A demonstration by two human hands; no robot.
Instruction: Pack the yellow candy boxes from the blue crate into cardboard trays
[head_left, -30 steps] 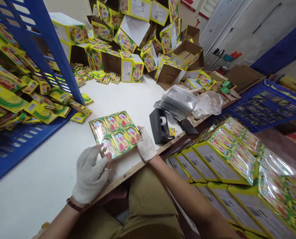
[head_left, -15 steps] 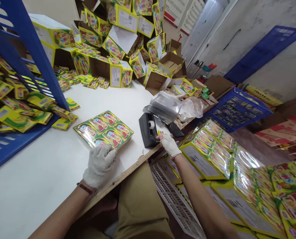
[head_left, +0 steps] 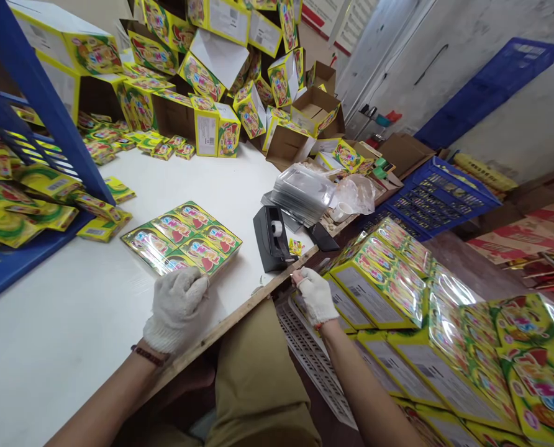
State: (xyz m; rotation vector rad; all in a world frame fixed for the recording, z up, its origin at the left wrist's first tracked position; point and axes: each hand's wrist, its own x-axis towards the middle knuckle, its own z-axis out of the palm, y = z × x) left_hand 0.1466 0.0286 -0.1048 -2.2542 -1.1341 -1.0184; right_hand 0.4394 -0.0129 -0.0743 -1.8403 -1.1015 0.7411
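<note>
A flat pack of several small yellow-green boxes [head_left: 184, 236], covered in shiny clear plastic, lies on the white table. My left hand [head_left: 177, 304], in a white knit glove, is closed with curled fingers at the pack's near edge; the fingertips are partly hidden. Right of the pack stands a black tape dispenser [head_left: 268, 239] with a white-cored roll. My right hand [head_left: 315, 295], gloved with bare fingertips, pinches a piece of tape just beyond the table's front edge, below the dispenser. The tape itself barely shows.
A blue crate [head_left: 67, 149] of small boxes stands at left. Open cartons [head_left: 207, 130] pile up at the back. Clear plastic covers [head_left: 302, 189] lie behind the dispenser. Stacked wrapped packs [head_left: 379, 279] fill the right, near a white basket [head_left: 305, 354].
My right hand has moved from the dispenser's mouth toward me, drawing away with the tape. My left hand stays at the pack. The whole view has shifted slightly.
</note>
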